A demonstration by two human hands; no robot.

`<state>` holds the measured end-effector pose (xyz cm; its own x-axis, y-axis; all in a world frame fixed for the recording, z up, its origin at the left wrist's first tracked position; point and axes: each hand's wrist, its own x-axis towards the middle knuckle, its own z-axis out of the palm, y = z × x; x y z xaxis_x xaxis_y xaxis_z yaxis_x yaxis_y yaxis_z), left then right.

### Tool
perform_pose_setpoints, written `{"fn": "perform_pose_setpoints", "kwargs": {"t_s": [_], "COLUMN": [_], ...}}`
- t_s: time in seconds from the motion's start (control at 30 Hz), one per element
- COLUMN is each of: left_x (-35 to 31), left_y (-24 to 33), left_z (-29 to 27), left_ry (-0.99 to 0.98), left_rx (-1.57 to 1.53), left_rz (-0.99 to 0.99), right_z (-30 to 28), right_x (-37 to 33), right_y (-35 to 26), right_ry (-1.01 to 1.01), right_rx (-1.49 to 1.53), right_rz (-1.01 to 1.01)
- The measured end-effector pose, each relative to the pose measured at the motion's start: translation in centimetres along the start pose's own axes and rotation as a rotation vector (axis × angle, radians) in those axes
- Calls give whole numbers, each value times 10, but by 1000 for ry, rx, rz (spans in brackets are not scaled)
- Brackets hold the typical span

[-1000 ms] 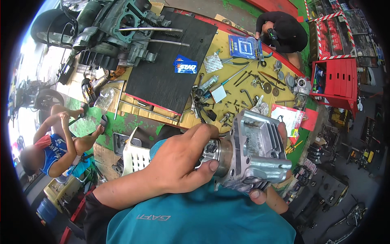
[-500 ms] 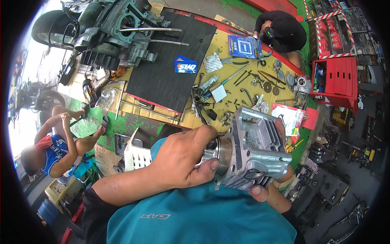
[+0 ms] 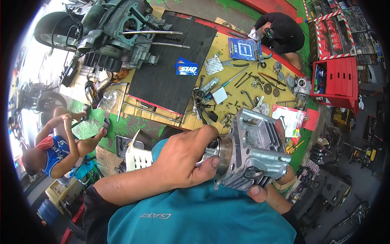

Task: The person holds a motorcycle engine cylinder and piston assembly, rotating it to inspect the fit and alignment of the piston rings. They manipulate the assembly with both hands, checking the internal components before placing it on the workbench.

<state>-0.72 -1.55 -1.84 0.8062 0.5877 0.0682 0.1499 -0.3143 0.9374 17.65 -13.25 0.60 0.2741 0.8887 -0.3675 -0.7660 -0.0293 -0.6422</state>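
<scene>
My left hand (image 3: 182,152) is closed around a metal piston (image 3: 209,153), its thumb and fingers by the round sleeve (image 3: 226,154) of a finned engine cylinder (image 3: 264,156). The piston sits at the sleeve's mouth, partly hidden by my fingers; how deep it goes in I cannot tell. From the far side my right hand (image 3: 258,192) grips the cylinder, its thumb under the fins and its other fingers mostly hidden behind the block. Both parts are held up in front of my teal shirt, over the table's near edge.
Bolts, valves, pliers and other tools lie on the cardboard-topped table (image 3: 231,95). An engine (image 3: 122,38) stands beside a black ribbed mat (image 3: 170,65) at the back left. One person (image 3: 59,152) sits at the left; another (image 3: 282,32) bends at the table's far side. A red tool cabinet (image 3: 339,81) stands right.
My hands, the piston and the cylinder keep nearly the same place. The view has shifted slightly. The person at the far side has moved a hand at the table edge.
</scene>
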Motion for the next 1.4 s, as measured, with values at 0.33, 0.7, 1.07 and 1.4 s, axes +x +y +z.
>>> {"fn": "perform_pose_setpoints", "kwargs": {"t_s": [0.33,0.7,1.07,1.4], "left_x": [-4,-3,33,31], "left_y": [-2,2,20,-11], "left_z": [1,6,-29,-14], "left_ry": [-32,85,-185,15], "left_rx": [-51,-106,-150,-166], "left_rz": [-69,-62,-385,37], "right_z": [0,2,7,-11], "right_x": [0,0,14,13], "right_y": [3,3,14,7], "right_ry": [-5,-22,7,205], "right_rx": [-20,-78,-332,-159], "right_rz": [-9,-60,-215,-27]}}
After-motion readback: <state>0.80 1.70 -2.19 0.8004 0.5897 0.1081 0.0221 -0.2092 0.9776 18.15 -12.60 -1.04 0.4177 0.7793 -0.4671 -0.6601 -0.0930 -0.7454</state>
